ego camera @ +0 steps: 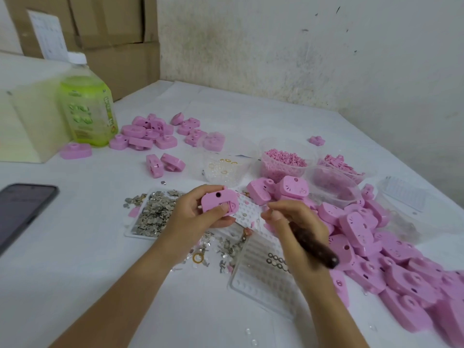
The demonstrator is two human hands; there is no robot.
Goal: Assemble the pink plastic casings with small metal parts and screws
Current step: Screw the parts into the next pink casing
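Note:
My left hand (193, 212) grips a pink plastic casing (219, 201) above the table's middle, thumb pressed on its front face. My right hand (292, 219) is just to the right of it, fingers curled round a dark-handled screwdriver (312, 244) whose handle points back toward me; its tip is hidden behind the fingers. Below the hands lie a tray of small grey metal parts (154, 213), a white dimpled tray (247, 209) and loose metal bits and rings (218, 249).
A big heap of pink casings (391, 259) fills the right side, a smaller pile (155, 133) sits far left. Clear tubs of pink bits (283, 160) and rings (223, 168) stand behind. A green bottle (88, 104), phone (22, 212) and clear tray (261, 275) are near.

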